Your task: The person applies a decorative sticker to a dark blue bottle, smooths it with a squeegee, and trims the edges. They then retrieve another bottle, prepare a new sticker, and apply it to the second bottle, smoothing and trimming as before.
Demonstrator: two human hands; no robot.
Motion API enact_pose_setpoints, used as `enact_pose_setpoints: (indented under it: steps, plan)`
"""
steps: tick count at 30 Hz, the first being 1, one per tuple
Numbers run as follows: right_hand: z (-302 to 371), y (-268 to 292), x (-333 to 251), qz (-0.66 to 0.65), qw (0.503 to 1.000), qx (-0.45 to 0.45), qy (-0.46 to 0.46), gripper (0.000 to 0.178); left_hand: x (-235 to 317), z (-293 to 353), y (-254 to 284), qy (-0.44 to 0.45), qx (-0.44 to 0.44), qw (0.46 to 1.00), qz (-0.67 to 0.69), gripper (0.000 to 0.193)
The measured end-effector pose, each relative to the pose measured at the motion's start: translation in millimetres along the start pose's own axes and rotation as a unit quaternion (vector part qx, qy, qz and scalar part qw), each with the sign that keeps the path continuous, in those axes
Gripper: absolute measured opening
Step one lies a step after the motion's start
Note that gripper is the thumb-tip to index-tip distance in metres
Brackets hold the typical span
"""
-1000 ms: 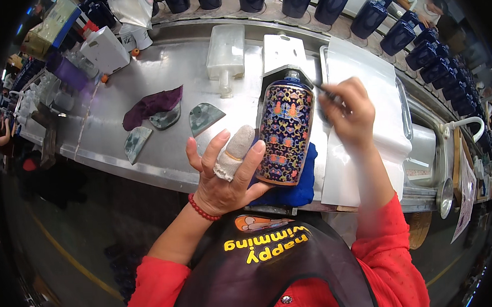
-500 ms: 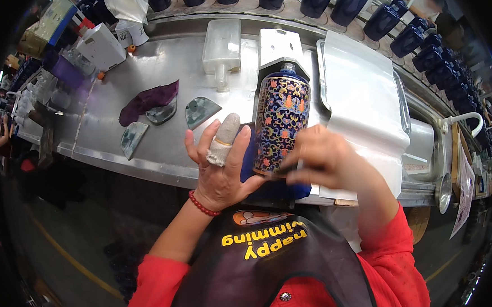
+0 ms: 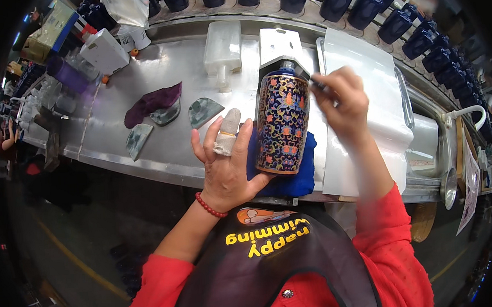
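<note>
A dark blue bottle with a colourful floral pattern lies with its neck pointing away from me. Its neck end rests at a white notched holder, and a blue cloth is under its near end. My left hand is beside the bottle, thumb against its base corner and fingers stretched apart. One of those fingers wears a grey fabric finger sleeve. Close to the bottle's upper right edge, my right hand is closed around something small and dark, too blurred to name.
A clear bottle lies beyond my left hand. Green half-round pads and a purple cloth lie on the metal table. White sheeting covers the right side. Several dark blue bottles line the curved conveyor behind.
My right hand has moved away from me along the bottle's right side, from its base up toward the neck. My left hand stays by the base with its fingers spread.
</note>
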State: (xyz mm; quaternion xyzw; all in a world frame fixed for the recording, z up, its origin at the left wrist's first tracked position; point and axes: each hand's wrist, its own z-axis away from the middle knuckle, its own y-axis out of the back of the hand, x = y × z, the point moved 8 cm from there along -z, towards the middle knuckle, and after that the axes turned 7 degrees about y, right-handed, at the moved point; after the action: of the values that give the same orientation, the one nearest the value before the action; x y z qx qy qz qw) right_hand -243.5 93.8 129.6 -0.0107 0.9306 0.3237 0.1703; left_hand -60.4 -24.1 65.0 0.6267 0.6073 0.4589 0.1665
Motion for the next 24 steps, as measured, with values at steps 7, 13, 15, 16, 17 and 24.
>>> enact_pose_setpoints:
  steps: [7,13,15,16,17,24]
  plan:
    - [3.4,-24.8,-17.1,-0.355,0.91,-0.18,-0.114,0.019,-4.9,-1.6,-6.2,0.015,-0.008,1.0,-0.018,0.101]
    - [45.0,-10.4,-65.7,-0.022,0.967,-0.089,0.237,0.031,-6.5,0.2,-6.8,0.014,0.007,1.0,-0.024,0.1]
    - [72.7,-15.5,-70.8,-0.257,0.929,-0.201,0.178,0.029,-7.2,0.7,-9.0,0.016,0.009,1.0,-0.017,0.099]
    - [82.8,-16.6,-59.9,-0.292,0.919,-0.229,0.131,0.028,-7.5,0.0,-10.2,0.011,0.007,1.0,-0.016,0.097]
    - [89.2,-16.4,-46.4,-0.313,0.923,-0.218,0.049,0.027,-7.0,-0.2,-10.5,0.007,0.009,1.0,-0.012,0.097]
    - [91.0,-13.2,-70.6,-0.284,0.919,-0.235,0.138,0.028,-2.8,-4.1,-1.4,-0.016,0.036,0.998,-0.044,0.095]
